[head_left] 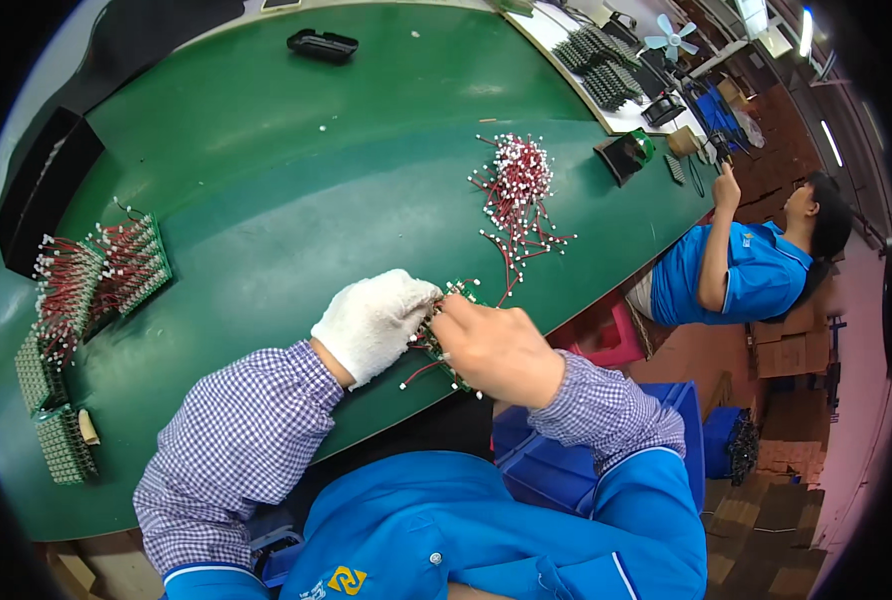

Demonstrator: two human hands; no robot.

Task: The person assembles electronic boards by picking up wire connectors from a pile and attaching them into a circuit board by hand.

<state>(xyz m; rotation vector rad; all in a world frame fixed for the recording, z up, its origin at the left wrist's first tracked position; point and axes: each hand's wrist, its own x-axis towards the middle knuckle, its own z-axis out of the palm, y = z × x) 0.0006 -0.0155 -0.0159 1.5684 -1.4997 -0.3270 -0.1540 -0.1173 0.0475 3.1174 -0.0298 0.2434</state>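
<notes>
In a white knit glove, my left hand (374, 322) closes on a green circuit board (428, 342) near the table's front edge. My bare right hand (496, 348) is at the same board, its fingers bent together; what they pinch is hidden. Short red wires with white connectors stick out from the board's lower end, one red wire (424, 374) reaching left. Beyond my right hand lies a loose heap of red wires with white connectors (516, 180), some trailing toward the board.
At the left stand green boards full of red wires (131, 262), with bare board panels (64, 445) nearer me. A black tray (323, 45) lies on the far green table (296, 190). A co-worker in blue (736, 268) sits at the right. A blue bin (546, 455) stands beside me.
</notes>
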